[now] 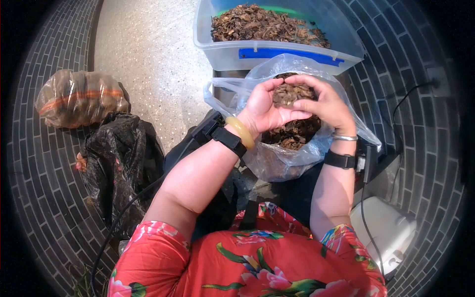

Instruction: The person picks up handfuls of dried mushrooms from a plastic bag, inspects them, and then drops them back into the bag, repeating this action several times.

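Observation:
A clump of brown bark-like chips (293, 95) is cupped between my two hands. My left hand (264, 105) supports it from the left, palm turned up and fingers curled around it. From the right, my right hand (329, 101) closes on the clump, with thumb and fingers at its edges. Both hands are above the mouth of a clear plastic bag (277, 166), which holds more dark brown chips (289, 134). The bag's handle loop spreads out to the left.
Behind the bag stands a translucent plastic bin (208, 47) with blue latches and brown chips (262, 24) inside. At left lie a filled clear bag (81, 99) with an orange stripe and a black plastic bag (118, 158). A white container (383, 230) sits at lower right. Cables (363, 208) run from both wrists.

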